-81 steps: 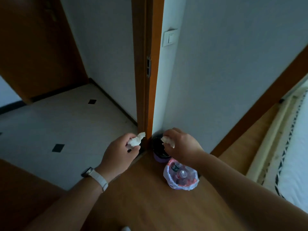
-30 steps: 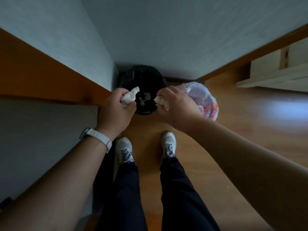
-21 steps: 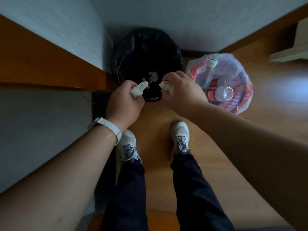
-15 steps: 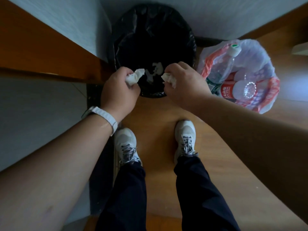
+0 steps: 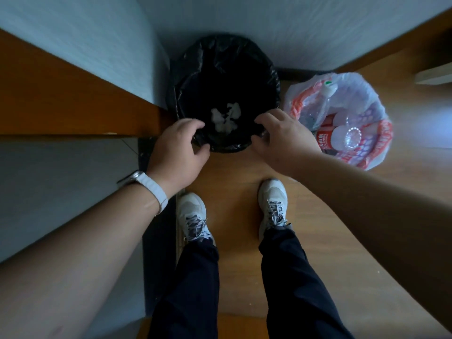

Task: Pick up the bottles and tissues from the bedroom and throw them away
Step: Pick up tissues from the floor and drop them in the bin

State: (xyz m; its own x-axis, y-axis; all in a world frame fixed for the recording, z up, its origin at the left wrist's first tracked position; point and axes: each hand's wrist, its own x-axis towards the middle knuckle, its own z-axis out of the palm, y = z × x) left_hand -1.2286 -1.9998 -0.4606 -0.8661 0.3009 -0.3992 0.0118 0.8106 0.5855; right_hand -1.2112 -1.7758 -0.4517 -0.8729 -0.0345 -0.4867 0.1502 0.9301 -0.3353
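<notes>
A bin lined with a black bag [image 5: 227,59] stands on the floor against the wall, straight ahead of my feet. Crumpled white tissues [image 5: 226,117] lie at its bottom. My left hand [image 5: 179,152] hovers over the bin's near left rim, fingers loosely spread and empty. My right hand [image 5: 281,138] is over the near right rim, also open and empty. To the right of the bin sits a white and red plastic bag [image 5: 367,108] holding clear plastic bottles [image 5: 342,138].
A wooden door frame [image 5: 73,101] runs along the left, next to the bin. A white wall [image 5: 269,25] is behind the bin. My two white shoes [image 5: 272,204] stand on the wood floor. A pale bed frame corner [image 5: 433,74] shows at the far right.
Both hands held a crumpled tissue half a second ago; now both are open and empty, and more tissue lies in the bin. The view has drawn back slightly.
</notes>
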